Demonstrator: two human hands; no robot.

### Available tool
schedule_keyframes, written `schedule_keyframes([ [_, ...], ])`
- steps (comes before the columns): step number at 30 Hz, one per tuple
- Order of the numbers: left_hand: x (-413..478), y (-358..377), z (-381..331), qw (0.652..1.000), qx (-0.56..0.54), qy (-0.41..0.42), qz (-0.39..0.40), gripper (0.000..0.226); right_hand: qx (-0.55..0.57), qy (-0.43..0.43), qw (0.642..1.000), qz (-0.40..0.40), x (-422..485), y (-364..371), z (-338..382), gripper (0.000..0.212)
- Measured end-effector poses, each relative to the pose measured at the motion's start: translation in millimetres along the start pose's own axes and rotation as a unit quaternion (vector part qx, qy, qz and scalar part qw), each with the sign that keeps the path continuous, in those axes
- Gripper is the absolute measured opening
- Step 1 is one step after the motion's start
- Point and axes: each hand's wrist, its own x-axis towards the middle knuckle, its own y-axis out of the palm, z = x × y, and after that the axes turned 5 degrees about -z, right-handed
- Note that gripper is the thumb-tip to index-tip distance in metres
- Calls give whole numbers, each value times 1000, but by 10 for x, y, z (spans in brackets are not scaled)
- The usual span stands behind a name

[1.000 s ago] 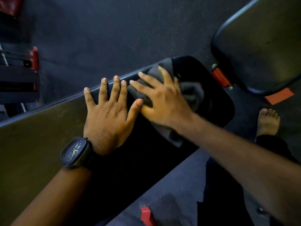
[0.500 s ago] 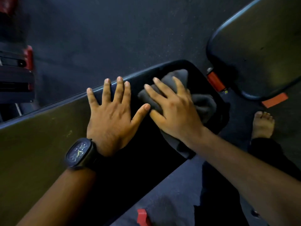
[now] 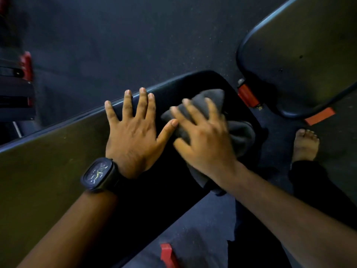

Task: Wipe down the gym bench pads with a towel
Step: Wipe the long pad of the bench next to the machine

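Observation:
A long black bench pad [image 3: 48, 171] runs from the lower left to its rounded end at the upper middle. My left hand [image 3: 133, 138] lies flat on it with fingers spread, a black watch on the wrist. Just to its right, my right hand [image 3: 204, 140] presses flat on a bunched grey towel [image 3: 241, 136] that lies on the pad's rounded end. The towel sticks out above the fingertips and below the wrist. A second black pad [image 3: 301, 55] fills the upper right, apart from the first.
A red bracket [image 3: 248, 97] joins the two pads, and an orange-red strip [image 3: 319, 116] shows under the second pad. My bare foot [image 3: 305, 146] stands on the dark rubber floor. A red frame part [image 3: 168, 254] is at the bottom, dark equipment with red trim [image 3: 26, 64] at far left.
My right hand has slid the towel along the pad toward its rounded end and is blurred with motion. My left hand has kept its place on the pad.

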Motion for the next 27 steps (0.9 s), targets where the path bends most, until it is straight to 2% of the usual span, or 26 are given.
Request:
schedule_keyframes([
  [3, 19, -29, -14, 999, -34, -16, -4, 92, -16, -77, 996, 42, 546, 76, 69, 66],
  [5, 44, -46, -48, 999, -44, -25, -9, 94, -29, -80, 993, 76, 954, 95, -135, 74],
  [6, 52, -36, -73, 999, -36, -21, -8, 95, -31, -52, 995, 79, 1118, 117, -310, 76],
  [8, 73, -13, -85, 1000, -21, -15, -9, 94, -23, 56, 996, 67, 1314, 142, -711, 82],
  [10, 81, 3, -83, 1000, -21, -12, -5, 93, -2, 160, 985, 63, 1138, 105, -1048, 96],
  [12, 65, 4, -75, 1000, -16, -5, -10, 92, 2, 189, 980, 58, 643, 1, -1154, 96],
  [15, 43, 8, -79, 1000, -6, 10, -9, 90, -8, 132, 991, 12, -100, -116, -743, 80],
  [17, 42, 16, -105, 1000, -5, 9, -12, 89, -18, 77, 997, -19, -246, -91, -299, 72],
  [20, 64, 36, -102, 1000, 12, 14, -23, 82, 18, -1, 1000, -26, 58, 15, 92, 61],
  [23, 116, 10, -86, 999, -21, -4, -26, 85, -28, -53, 998, 35, 556, 55, -39, 65],
  [25, 140, 14, -118, 999, -38, -17, -27, 88, -47, -19, 996, 67, 803, 60, -388, 75],
  [27, 148, 40, -148, 999, -25, -11, -33, 85, -26, 93, 993, 60, 843, 48, -801, 75],
])
